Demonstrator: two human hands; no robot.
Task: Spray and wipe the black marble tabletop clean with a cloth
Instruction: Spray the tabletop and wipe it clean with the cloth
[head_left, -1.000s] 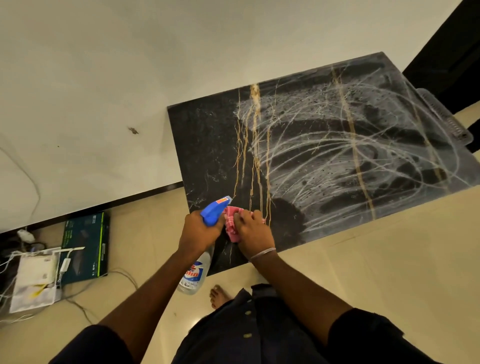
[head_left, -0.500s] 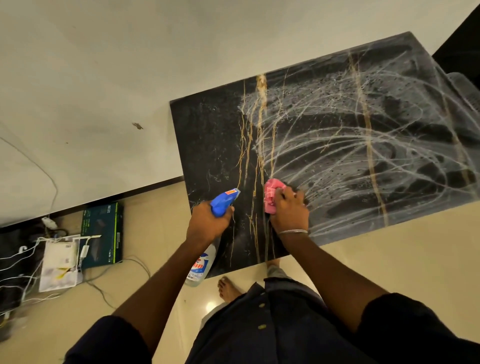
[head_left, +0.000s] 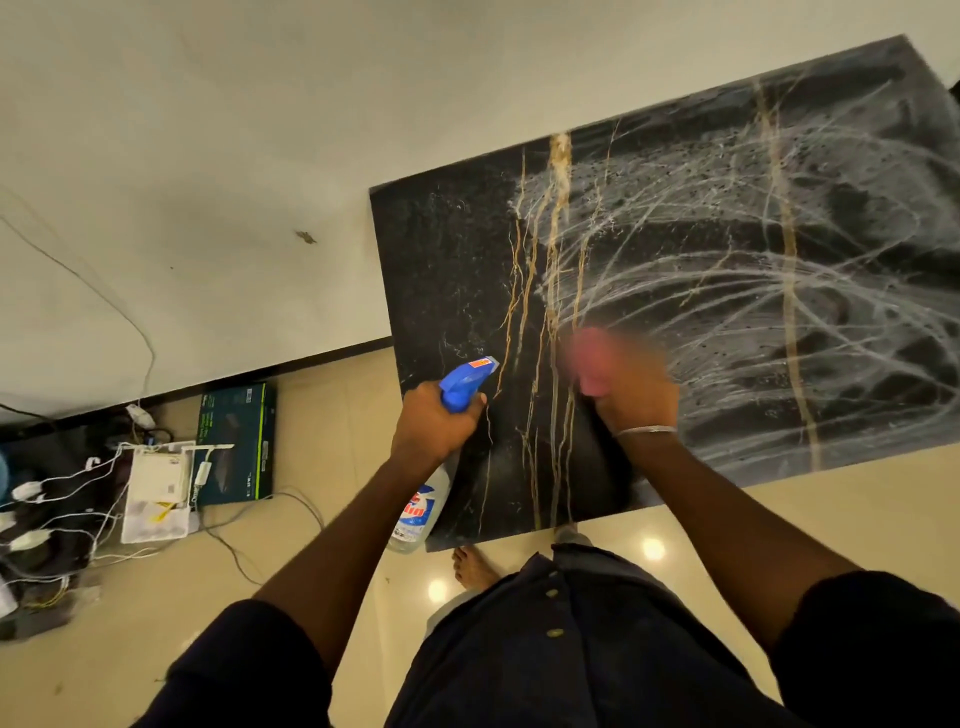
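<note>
Cloth (head_left: 589, 345) under right hand (head_left: 631, 387) nr tabletop (head_left: 452, 260) front edge

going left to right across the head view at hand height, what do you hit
tangle of white chargers and cables → white box → dark green box → left hand on the spray bottle → pink cloth under the right hand → streaked black marble tabletop

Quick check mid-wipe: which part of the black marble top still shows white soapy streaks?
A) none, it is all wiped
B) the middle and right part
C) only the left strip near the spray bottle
B: white swirls cover the tabletop right of the pink cloth; the strip by the spray bottle looks dark and clear.
</note>
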